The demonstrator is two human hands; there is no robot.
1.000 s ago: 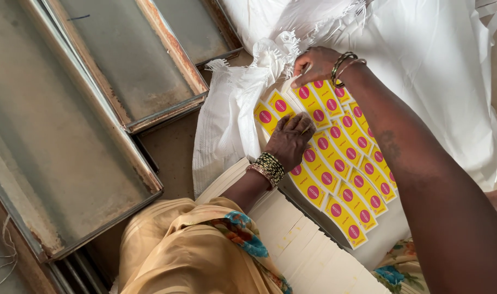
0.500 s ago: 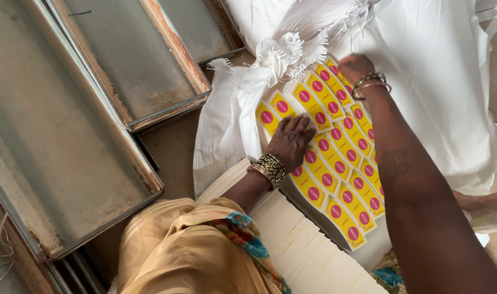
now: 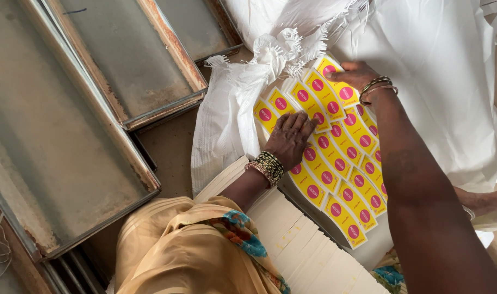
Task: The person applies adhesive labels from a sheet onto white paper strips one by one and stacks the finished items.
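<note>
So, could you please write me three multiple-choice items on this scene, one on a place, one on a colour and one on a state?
1. Where does the left hand rest?
A. On a metal tray
B. On the yellow labels
C. On the floor

2. What colour is the round mark on each of the yellow labels?
A. Pink
B. Green
C. Black

3. How is the right hand placed?
A. Lifted clear of everything
B. Closed round a metal tray
C. At the far end of the labels, fingers on the top ones

Answers:
1. B, its palm lies flat on the overlapping labels beside the white sack.
2. A, every label bears a pink circle.
3. C, it touches the labels nearest the sack's frayed edge; the metal trays lie untouched.
</note>
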